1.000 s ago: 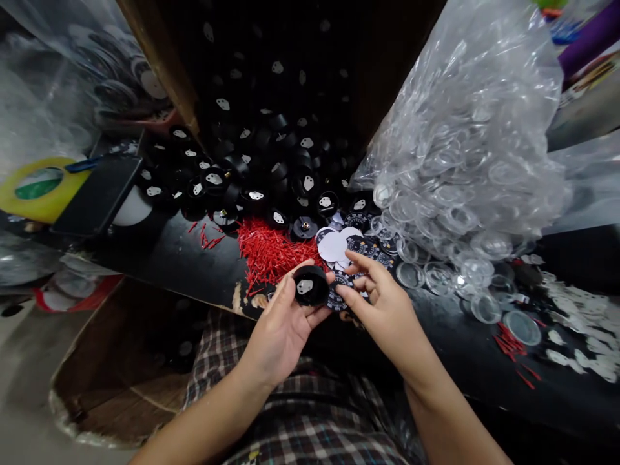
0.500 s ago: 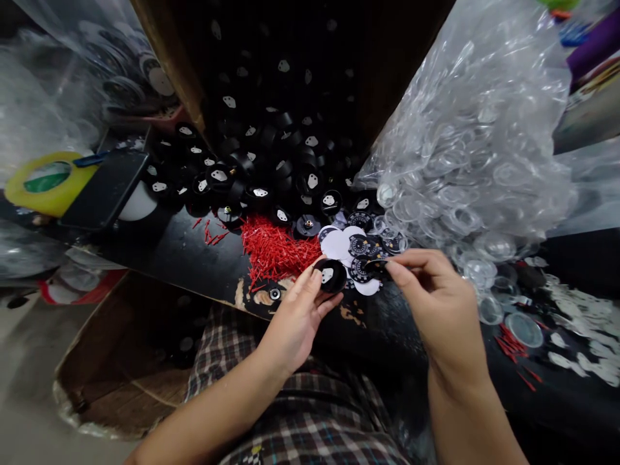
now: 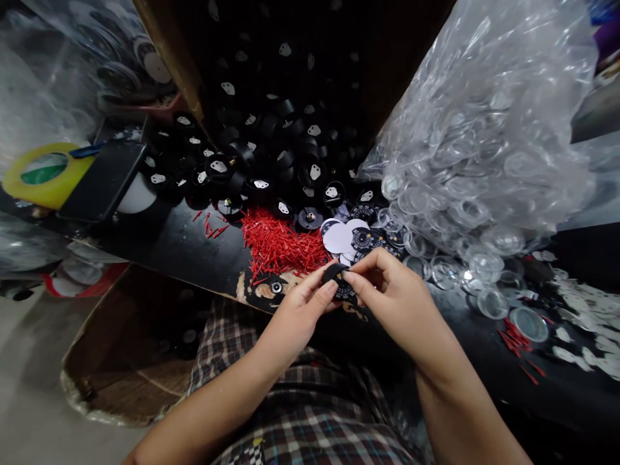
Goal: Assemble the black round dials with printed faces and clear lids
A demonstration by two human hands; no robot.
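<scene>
My left hand (image 3: 301,311) is closed around a black round case (image 3: 330,274), held above the table's front edge. With thumb and fingers pinched, my right hand (image 3: 394,294) grips a black printed dial disc (image 3: 345,288) against the case's open face. The fingers of both hands hide part of the case and the disc. Just beyond them lies a loose pile of dial discs (image 3: 362,237), some with their plain white backs (image 3: 336,238) up. To its left is a heap of small red pointers (image 3: 278,245).
Many black cases with white plates (image 3: 261,185) spill from a cardboard box (image 3: 169,58) at the back. Clear round covers (image 3: 465,213) pour from a plastic bag on the right. A phone (image 3: 104,187) and yellow tape roll (image 3: 19,179) sit left. An open carton (image 3: 111,374) stands below.
My right hand has moved left, bringing the dial disc from above the pile to the black case. The left hand still holds the case, whose white plate is now covered.
</scene>
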